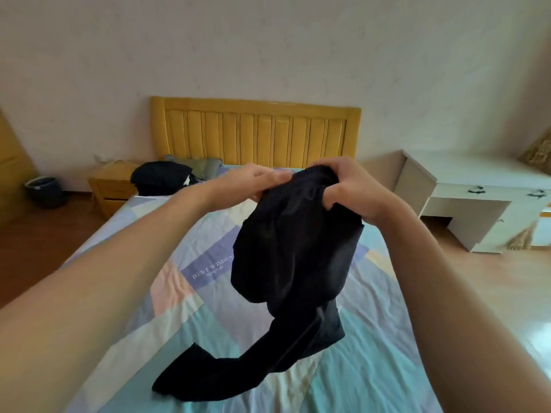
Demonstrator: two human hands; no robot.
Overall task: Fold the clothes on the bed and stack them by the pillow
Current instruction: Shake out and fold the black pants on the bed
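Garment: one black garment (292, 257), held above the bed (125, 338), top bunched, tail trailing down-left onto the sheet.
Long axis: ran from the hands down toward the wearer's left.
Hands: left hand (256, 181) and right hand (351, 189) both closed on its top edge, close together.
Stack: one dark pile (162, 180) beside one pillow (196, 165), far-left; left hand nearer.

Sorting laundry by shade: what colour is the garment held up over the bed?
Plain black garment, no visible pattern, seen in the head view.
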